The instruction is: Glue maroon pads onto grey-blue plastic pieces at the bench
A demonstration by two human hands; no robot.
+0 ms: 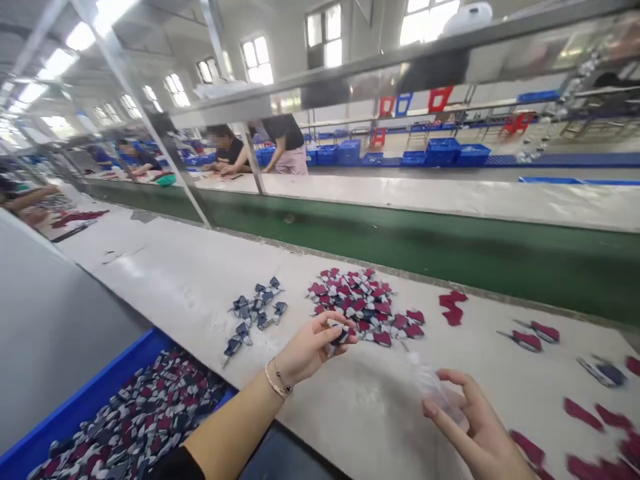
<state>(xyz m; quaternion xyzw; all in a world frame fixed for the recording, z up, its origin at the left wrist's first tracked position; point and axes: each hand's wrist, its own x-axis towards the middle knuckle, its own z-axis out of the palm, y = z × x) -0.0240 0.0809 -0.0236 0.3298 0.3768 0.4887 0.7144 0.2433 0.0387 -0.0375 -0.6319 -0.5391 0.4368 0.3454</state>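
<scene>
My left hand [313,347] is closed on a small maroon-and-dark-blue piece [343,333], just in front of a heap of small maroon and grey pieces [355,300]. Several similar dark blue and grey pieces [257,307] lie on the worktable to its left. In my right hand [473,417] is a clear squeeze bottle [435,390], its thin nozzle pointing toward the heap. Motion blurs the bottle, and I cannot tell how full it is. Loose maroon pieces [453,307] lie beyond the bottle, and others are scattered close to my right hand.
A blue bin [75,407] full of mixed pieces stands below the table's near edge. Maroon-handled tools [527,340] with thin tips lie on the right of the white worktable [185,267]. Behind a green conveyor belt [325,223], other people work at a far bench.
</scene>
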